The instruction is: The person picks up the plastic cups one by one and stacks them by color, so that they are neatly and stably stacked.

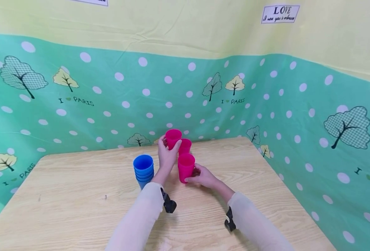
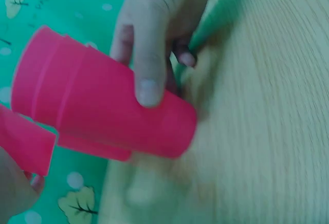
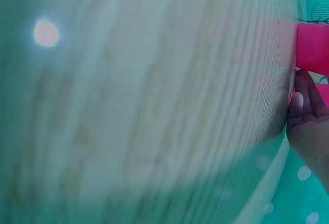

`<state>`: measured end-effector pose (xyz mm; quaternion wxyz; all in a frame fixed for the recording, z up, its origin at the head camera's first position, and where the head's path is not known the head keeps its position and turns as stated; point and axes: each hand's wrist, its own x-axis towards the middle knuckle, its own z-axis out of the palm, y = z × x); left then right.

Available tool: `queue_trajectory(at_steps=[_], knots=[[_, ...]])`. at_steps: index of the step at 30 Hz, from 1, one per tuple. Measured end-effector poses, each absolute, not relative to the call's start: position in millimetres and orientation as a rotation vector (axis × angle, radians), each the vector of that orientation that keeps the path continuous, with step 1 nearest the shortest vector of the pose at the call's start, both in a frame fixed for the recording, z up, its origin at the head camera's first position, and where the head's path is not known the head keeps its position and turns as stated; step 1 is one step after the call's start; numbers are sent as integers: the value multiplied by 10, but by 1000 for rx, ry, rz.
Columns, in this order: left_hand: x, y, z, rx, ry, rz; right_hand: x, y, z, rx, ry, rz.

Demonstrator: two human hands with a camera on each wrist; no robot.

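Note:
My left hand (image 1: 167, 156) grips a pink cup (image 1: 173, 135) near the table's back edge, thumb on its right side and fingers round its left. The front pink cup stack (image 1: 185, 169) is gripped near its base by my right hand (image 1: 205, 177), thumb in front. Nested rims show on this stack (image 2: 103, 98) in the left wrist view. Another pink cup (image 1: 185, 145) stands between and behind these, partly hidden. Only the right hand's fingers (image 3: 303, 100) and parts of pink cups (image 3: 313, 49) show at the right wrist view's edge.
A nested stack of blue cups (image 1: 143, 170) stands left of my left forearm, its lower part partly covered by the sleeve. Green and yellow patterned cloth (image 1: 147, 101) hangs behind and to the right of the wooden table (image 1: 78, 195).

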<state>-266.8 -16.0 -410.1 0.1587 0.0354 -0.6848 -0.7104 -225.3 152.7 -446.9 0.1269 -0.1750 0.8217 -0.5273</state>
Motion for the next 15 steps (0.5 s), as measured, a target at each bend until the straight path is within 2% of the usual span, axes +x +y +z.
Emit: queue_trajectory(at_steps=[6,15], knots=[[-2606,-98,-3971,55,-1954,-2028,-2272,1532,-4502,-523,2363,-1558],[-2491,-41,-3781,-20,-1940,-2039,-2419,1568,-4768,-482,2395,-1557]])
